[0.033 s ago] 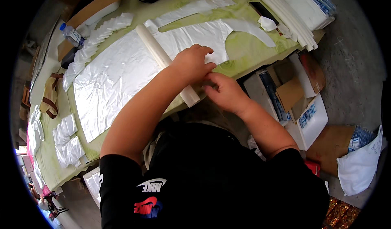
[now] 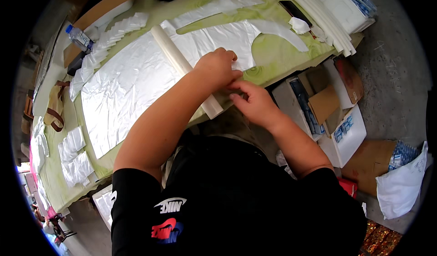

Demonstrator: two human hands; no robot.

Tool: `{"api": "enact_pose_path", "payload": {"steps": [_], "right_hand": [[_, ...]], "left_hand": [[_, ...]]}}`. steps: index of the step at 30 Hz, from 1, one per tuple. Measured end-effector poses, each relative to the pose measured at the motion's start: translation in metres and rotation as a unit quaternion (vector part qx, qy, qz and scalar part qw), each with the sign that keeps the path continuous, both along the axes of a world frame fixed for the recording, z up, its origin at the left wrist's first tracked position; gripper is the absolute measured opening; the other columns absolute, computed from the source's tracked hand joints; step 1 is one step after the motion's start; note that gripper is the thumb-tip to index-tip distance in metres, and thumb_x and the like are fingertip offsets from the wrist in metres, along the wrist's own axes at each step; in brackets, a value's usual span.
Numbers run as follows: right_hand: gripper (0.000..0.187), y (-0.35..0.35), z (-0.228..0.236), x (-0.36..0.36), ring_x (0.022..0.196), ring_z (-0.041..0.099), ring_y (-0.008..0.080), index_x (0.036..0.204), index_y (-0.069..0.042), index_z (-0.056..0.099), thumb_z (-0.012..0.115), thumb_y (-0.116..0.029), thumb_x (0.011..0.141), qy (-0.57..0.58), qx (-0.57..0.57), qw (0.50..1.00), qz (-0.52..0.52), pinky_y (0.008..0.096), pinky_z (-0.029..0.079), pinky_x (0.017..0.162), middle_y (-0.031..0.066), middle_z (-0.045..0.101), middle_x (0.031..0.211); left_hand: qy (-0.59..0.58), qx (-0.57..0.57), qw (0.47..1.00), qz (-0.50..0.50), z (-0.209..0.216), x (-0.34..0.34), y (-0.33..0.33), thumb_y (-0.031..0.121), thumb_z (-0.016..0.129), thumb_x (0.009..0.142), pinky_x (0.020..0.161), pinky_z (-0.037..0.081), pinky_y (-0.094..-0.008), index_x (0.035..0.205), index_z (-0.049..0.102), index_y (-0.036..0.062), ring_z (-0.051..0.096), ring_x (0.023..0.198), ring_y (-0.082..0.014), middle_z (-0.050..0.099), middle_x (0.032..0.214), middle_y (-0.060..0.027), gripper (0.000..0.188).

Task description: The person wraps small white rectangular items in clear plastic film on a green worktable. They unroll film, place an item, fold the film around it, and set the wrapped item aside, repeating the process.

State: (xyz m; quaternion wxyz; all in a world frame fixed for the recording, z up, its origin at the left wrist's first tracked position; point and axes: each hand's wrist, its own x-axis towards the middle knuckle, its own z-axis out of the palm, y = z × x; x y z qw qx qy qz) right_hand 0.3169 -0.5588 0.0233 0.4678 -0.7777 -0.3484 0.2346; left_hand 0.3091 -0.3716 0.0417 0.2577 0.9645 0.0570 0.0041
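A thin white plastic apron (image 2: 123, 92) with long strap pieces is spread flat across the table. A pale tube (image 2: 170, 51) lies slantwise on it, its near end sticking out past the table edge. My left hand (image 2: 216, 68) is bent over the apron's near edge beside the tube, fingers curled. Close to its thumb, my right hand (image 2: 255, 103) hangs just off the table edge, index finger and thumb bent inward. The fingertips of both hands come together there; whatever is pinched between them is hidden.
Folded white plastic packets (image 2: 73, 153) lie at the left, more in a row farther back. A bottle (image 2: 78, 38) stands behind them. At the far right are a phone (image 2: 295, 12), several pale tubes (image 2: 323, 24) and a white box (image 2: 341, 5). Open cartons (image 2: 325, 103) stand below the table.
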Motion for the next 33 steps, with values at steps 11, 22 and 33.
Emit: {"api": "enact_pose_path", "payload": {"steps": [11, 22, 33], "right_hand": [[0.027, -0.017, -0.009, 0.022, 0.090, 0.068, 0.0193, 0.119, -0.005, 0.067, 0.065, -0.009, 0.092, -0.071, 0.106, 0.990, -0.057, 0.0299, 0.055, 0.079, 0.0103, 0.070, 0.123], [0.064, 0.063, -0.028, 0.156, 0.117, 0.061, 0.0381, 0.147, -0.017, 0.050, 0.065, -0.013, 0.086, -0.414, -0.007, 0.899, -0.145, 0.0450, 0.053, 0.097, 0.0159, 0.047, 0.151], [0.076, 0.073, -0.034, 0.152, 0.120, 0.056, 0.0432, 0.152, -0.012, 0.043, 0.065, -0.009, 0.079, -0.408, 0.088, 0.907, -0.052, 0.0448, 0.046, 0.105, 0.0212, 0.057, 0.140]], "left_hand": [[0.063, -0.244, 0.955, 0.157, -0.005, 0.023, 0.028, 0.028, 0.066, 0.087, 0.080, 0.055, -0.0372, 0.103, 0.070, 0.0061, 0.070, 0.085, -0.0255, 0.074, 0.093, -0.0120, 0.027], [-0.046, -0.265, 0.953, 0.142, -0.015, 0.014, 0.022, 0.042, 0.075, 0.088, 0.091, 0.053, -0.0348, 0.136, 0.057, 0.0052, 0.066, 0.106, -0.0240, 0.066, 0.124, -0.0119, 0.063], [-0.162, -0.616, 0.710, 0.301, 0.015, 0.043, 0.042, 0.021, 0.069, 0.096, 0.090, 0.055, -0.0378, 0.117, 0.059, 0.0109, 0.058, 0.096, -0.0147, 0.060, 0.107, -0.0010, 0.025]]}}
